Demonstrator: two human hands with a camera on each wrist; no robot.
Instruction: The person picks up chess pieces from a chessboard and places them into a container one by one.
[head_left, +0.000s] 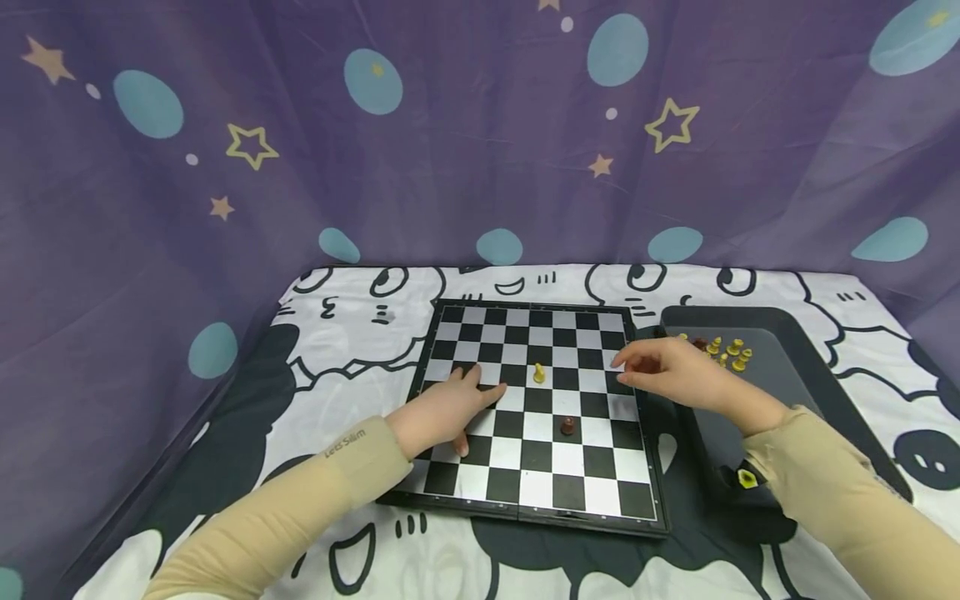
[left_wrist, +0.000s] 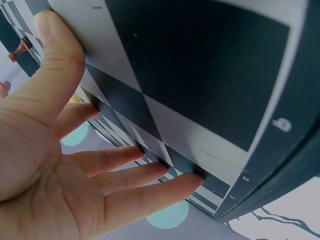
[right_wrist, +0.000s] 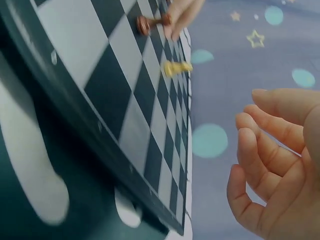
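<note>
A black-and-white chessboard lies on the cloth, carrying a gold chess piece near its middle and a dark brown chess piece closer to its front. Both pieces stand upright in the right wrist view. My left hand rests on the board's left half with spread fingers; in the left wrist view its fingertips touch the squares. Over the board's right edge hovers my right hand, its fingers loosely bent, thumb and forefinger apart, nothing between them.
To the right of the board stands a dark grey tray with several gold pieces and a dark brown piece in it. Another yellow item shows beside the right sleeve. A purple patterned curtain hangs behind.
</note>
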